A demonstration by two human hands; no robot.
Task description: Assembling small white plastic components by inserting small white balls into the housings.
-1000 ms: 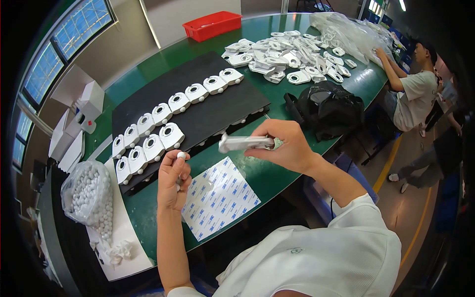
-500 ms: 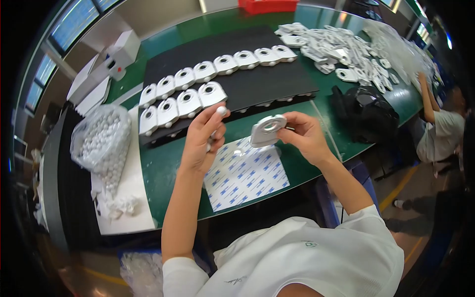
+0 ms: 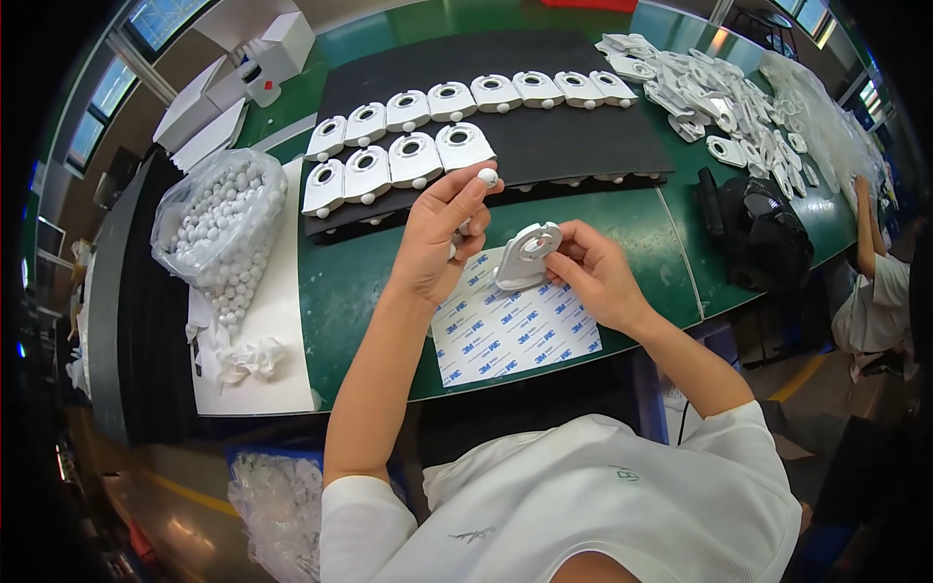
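Note:
Between the thumb and forefinger of my left hand [image 3: 437,243] is a small white ball [image 3: 488,178], with a dark spot on its side. More white balls show in the curled lower fingers of that hand. My right hand [image 3: 604,282] grips a flat white plastic part [image 3: 525,262] by its edge. The part has a round hole near its rounded end and is held tilted, below and to the right of the ball, apart from it. Under the hands lies a white sheet with blue print [image 3: 515,335].
Two rows of similar white parts with balls [image 3: 408,160] stand on a black foam board [image 3: 554,141]. A clear bag of white balls [image 3: 219,223] sits at the left. At the far right are a heap of white parts [image 3: 719,97] and a black bag [image 3: 758,228]. A person sits beyond.
My head view has shifted, so the table appears farther right and higher. My hands have come closer together, and the white part is turned more upright. Both hands keep their hold.

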